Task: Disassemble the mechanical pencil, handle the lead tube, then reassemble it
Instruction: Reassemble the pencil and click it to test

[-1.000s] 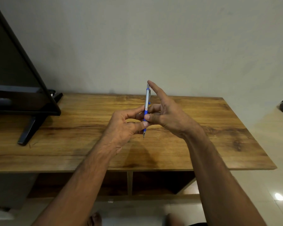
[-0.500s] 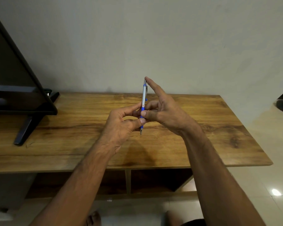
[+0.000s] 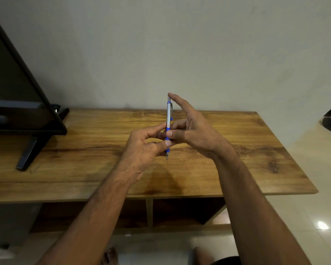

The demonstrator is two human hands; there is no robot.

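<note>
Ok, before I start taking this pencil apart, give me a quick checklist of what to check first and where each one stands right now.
1. Mechanical pencil upright, tip down: ok.
2. Left hand pinching the blue grip near the tip: ok.
3. Right hand steadying the barrel, index fingertip at the top cap: ok.
4. Pencil in one piece, cap and tip both on: ok.
5. Bare wooden table under the hands to catch loose parts: ok.
6. Lead inside the tube: cannot tell.
</note>
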